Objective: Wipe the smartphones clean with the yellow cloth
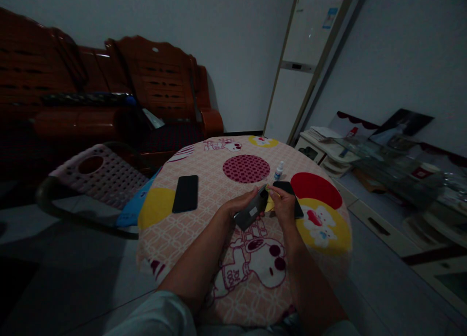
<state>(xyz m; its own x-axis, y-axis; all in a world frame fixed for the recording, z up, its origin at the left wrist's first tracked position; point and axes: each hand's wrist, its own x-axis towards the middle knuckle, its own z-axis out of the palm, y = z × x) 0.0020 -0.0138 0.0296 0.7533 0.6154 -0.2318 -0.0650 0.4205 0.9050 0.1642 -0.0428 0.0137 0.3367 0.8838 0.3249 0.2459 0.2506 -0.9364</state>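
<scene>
My left hand (pixel 241 203) is wrapped round a dark grey phone (pixel 248 216), tilted above the round table, with a small pale rectangle showing on its face. At the phone's upper end, my right hand (pixel 284 202) pinches a yellow cloth (pixel 270 204) against its edge. Part of that cloth is hidden by the fingers. Behind the right hand lies a second dark phone (pixel 298 208), partly covered. A small white bottle (pixel 279 170) with a blue label stands just beyond. Farther left, a black phone (pixel 185 194) lies flat.
A patterned tablecloth (pixel 211 224) covers the round table. To the left stand a woven chair (pixel 105 175) with a blue item on it and wooden seats (pixel 156 78). A low cabinet (pixel 379 219) with a glass top runs along the right, near a tall white unit (pixel 295 87).
</scene>
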